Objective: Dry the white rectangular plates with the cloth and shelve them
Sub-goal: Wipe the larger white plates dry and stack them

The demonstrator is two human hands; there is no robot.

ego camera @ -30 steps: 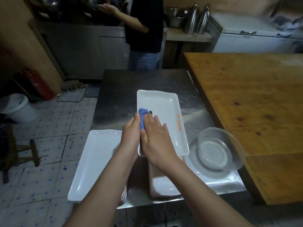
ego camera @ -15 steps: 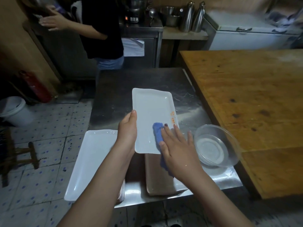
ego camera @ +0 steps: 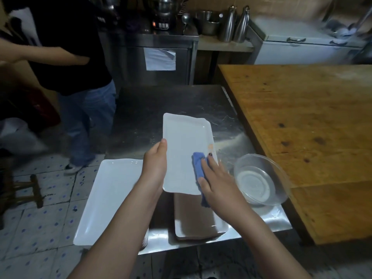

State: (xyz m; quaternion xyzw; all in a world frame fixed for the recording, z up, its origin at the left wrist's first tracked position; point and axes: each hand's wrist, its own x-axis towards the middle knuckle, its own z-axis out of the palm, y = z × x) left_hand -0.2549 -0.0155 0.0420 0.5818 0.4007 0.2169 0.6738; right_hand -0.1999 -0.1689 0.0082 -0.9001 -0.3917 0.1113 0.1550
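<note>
Where plate [ego camera: 185, 150] hovers, bowl [ego camera: 261, 180] (clear) beside.

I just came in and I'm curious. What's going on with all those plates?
Someone is drying dishes. Their left hand holds a white plate by its edge above the steel table, while the right hand presses a blue cloth on it. A bigger plate and a second plate lie on the table, near a clear bowl.
</note>
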